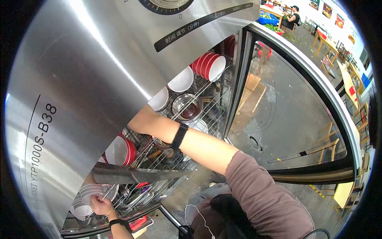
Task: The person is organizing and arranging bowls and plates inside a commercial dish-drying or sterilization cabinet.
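Note:
My right arm, in a brown sleeve with a black wristband, reaches into the upper compartment of a steel cabinet (71, 91). Only the back of my right hand (141, 118) shows; its fingers are hidden behind the front panel. Near it are white bowls (159, 99), a steel bowl (188, 107) with dark contents, and red-and-white bowls (119, 151). Lower down, my left hand (102, 206) is closed at the front wire of the lower rack (108, 192), right beside stacked pale bowls (90, 194).
The glass door (294, 107) stands open on the right. More red bowls (209, 65) sit at the upper rack's far end. A dial (167, 4) is on the panel above. Beyond are tables, chairs, a cardboard piece (252, 93) on the floor, and a seated person (292, 18).

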A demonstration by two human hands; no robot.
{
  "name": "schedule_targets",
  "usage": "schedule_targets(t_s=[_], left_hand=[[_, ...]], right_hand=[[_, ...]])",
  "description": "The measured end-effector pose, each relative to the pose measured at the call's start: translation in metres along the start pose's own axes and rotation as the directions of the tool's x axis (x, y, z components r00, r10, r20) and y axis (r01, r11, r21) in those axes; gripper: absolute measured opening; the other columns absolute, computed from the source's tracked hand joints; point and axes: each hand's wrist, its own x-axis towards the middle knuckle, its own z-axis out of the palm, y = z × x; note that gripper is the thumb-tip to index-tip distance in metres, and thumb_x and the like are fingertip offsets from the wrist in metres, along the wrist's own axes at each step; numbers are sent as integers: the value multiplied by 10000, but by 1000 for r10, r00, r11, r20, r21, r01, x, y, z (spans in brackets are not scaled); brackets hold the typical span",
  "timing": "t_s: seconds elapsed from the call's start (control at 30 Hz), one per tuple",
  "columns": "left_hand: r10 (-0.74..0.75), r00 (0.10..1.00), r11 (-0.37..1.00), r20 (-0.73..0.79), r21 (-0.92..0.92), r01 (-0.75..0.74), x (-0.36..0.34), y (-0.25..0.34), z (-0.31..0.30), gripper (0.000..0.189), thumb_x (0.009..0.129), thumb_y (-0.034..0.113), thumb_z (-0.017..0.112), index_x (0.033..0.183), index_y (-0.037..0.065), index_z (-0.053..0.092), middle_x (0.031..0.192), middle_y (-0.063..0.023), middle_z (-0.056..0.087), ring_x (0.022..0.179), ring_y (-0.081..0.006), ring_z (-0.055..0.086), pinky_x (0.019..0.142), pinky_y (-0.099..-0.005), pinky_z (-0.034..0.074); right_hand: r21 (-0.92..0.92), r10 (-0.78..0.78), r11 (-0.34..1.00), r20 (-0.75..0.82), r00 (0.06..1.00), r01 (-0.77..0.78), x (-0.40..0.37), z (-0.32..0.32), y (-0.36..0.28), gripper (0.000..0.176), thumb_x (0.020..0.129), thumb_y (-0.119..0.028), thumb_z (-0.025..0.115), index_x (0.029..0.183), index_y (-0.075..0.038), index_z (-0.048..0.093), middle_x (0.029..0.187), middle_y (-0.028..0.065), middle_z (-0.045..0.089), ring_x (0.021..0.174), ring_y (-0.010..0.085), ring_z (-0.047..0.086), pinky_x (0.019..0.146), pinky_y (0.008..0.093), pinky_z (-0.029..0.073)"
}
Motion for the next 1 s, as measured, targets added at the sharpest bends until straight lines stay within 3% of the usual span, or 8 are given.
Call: schedule_targets(t_s=[0.1,0.2,0.33,0.5,0.7,0.8,0.9,1.0], left_hand=[[-36,994,999,105,39,32,-4,-9,0,183,802,195,583,935,73,615,832,-171,650,767,-433,610,686,-556,459],[-44,997,999,61,18,43,1,2,-4,163,780,166,581,905,67,610,795,-173,636,739,-436,599,674,-558,452],[-68,997,998,25,-5,68,2,5,-3,140,757,135,577,874,61,604,767,-175,622,724,-438,590,668,-556,445],[-72,997,997,27,18,72,0,5,-1,130,748,160,582,845,74,573,757,-161,611,716,-419,577,658,-548,436],[-97,995,995,-1,0,97,5,14,-5,133,746,158,575,846,71,567,726,-153,581,681,-415,555,640,-549,418],[-84,996,996,13,-10,84,3,10,-3,137,746,164,580,845,70,567,716,-154,571,673,-417,548,638,-551,413],[-81,997,996,9,-32,82,4,11,-4,141,746,167,584,848,71,570,706,-153,564,676,-417,548,639,-555,411],[-96,995,995,29,-8,97,1,7,-1,148,746,171,588,855,72,577,704,-150,567,681,-417,554,640,-553,414]], right_hand=[[-130,193,980,477,858,-148,-3,-41,-6,211,812,-163,685,980,-55,752,995,135,743,1012,329,703,841,468,570],[-105,197,978,196,961,-179,-28,-64,7,166,780,-215,756,832,-59,736,797,123,702,793,354,689,729,476,558],[-188,237,951,-61,969,-245,-46,-96,33,85,758,-140,746,790,-71,709,755,90,696,733,313,673,641,436,553],[-323,346,884,-36,937,-339,-65,-110,70,118,781,-156,744,870,-85,775,749,107,708,724,314,672,633,443,558],[-365,583,782,144,799,-505,-61,-107,90,192,792,-221,746,928,-98,803,845,154,753,791,329,730,702,442,580],[-326,496,835,99,863,-443,-62,-98,100,174,795,-244,733,811,-73,759,721,180,705,733,402,703,716,498,581],[-336,580,797,190,792,-502,-58,-101,102,217,794,-280,730,829,-68,760,792,181,725,790,390,718,742,487,589],[-560,629,724,296,719,-403,-49,-111,95,269,798,-316,717,861,-58,760,889,186,738,870,374,729,783,481,592]])
